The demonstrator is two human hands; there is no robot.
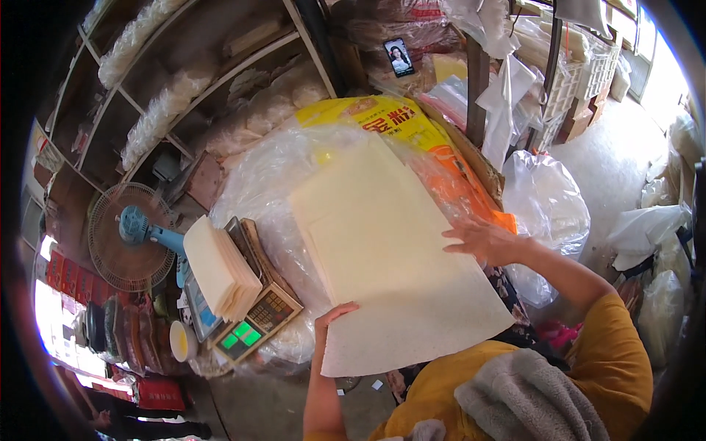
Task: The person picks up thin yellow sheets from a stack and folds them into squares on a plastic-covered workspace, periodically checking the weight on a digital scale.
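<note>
A large pale cream sheet [386, 237], which may be several layers, lies over clear plastic film [259, 182] in front of me. My left hand [336, 317] grips its near left edge, thumb on top and the other fingers hidden beneath. My right hand [480, 240] is spread at the sheet's right edge, fingertips over it; whether they touch it I cannot tell. Left of the sheet, a folded stack of similar pale sheets [220, 267] rests on a digital scale [259, 320] with a lit green display.
A blue desk fan [135, 225] and a white bowl [183, 342] stand at the left. Yellow printed sacking [380, 118] and orange sacking [460, 171] lie beyond the sheet. A phone [398, 57] is propped farther back. Clear bags [551, 198] stand at the right. Another person's hand [102, 419] shows lower left.
</note>
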